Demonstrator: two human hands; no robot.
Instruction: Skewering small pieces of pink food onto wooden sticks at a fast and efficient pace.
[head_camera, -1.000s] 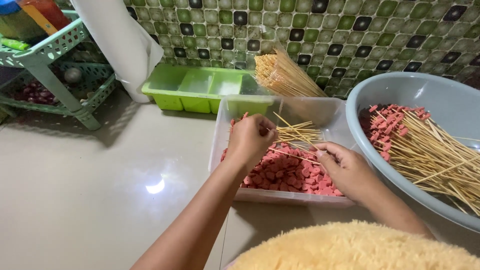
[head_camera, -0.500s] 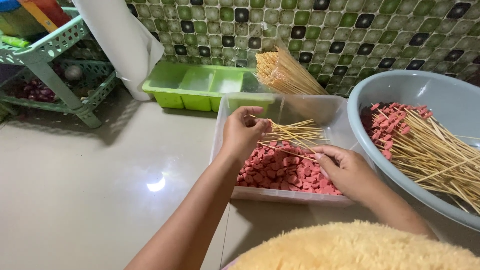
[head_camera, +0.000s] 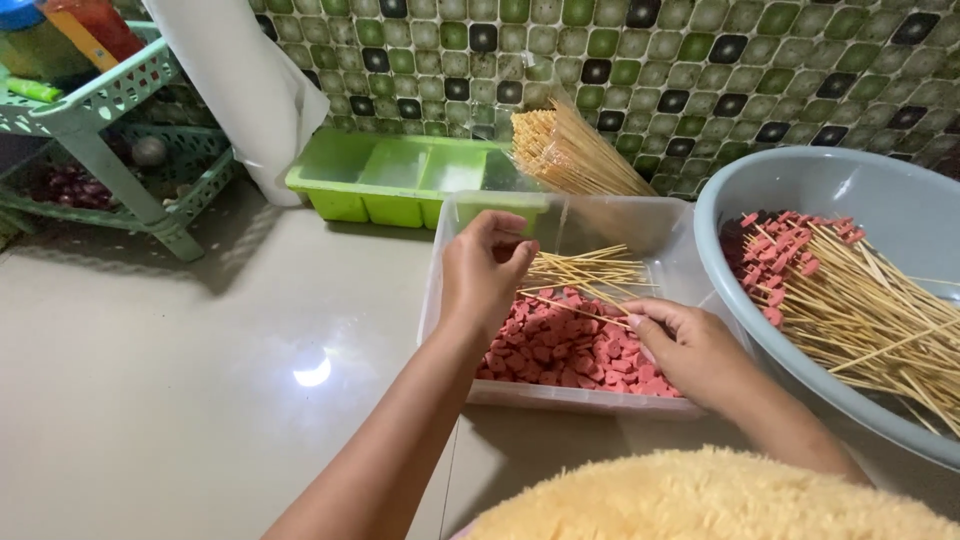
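Presently, both hands work inside one clear plastic tub (head_camera: 455, 300) standing on a pale glossy floor (head_camera: 200, 400). The left hand (head_camera: 487, 275) hovers over the tub's left half, fingers curled and pinched on the near ends of a small loose bundle of bamboo skewers (head_camera: 585, 270) lying across the tub. The right hand (head_camera: 690, 350) rests low over the tub's right front, fingers bent around a single skewer (head_camera: 575, 306) that slants toward the left hand; whether it also touches the pieces beneath cannot be told.

Pink sausage pieces (head_camera: 555, 350) cover the tub's floor in one layer, too many to count.

Edges: the tub's right wall sits just beside the rim of one grey basin (head_camera: 880, 200), with no gap visible between them. Its far wall sits close to one green divided tray (head_camera: 400, 180), three compartments visible. One upright sheaf of bare skewers (head_camera: 570, 150) leans at the tiled wall (head_camera: 700, 70) behind the tub. The basin holds a heap of loaded skewers (head_camera: 850, 300), uncountable.

Open room lies to the left: bare floor runs from the tub's left wall to one green plastic rack (head_camera: 110, 120). A white bag (head_camera: 250, 90) hangs beside the tray. Yellow fleece fabric (head_camera: 700, 500) fills the near edge.
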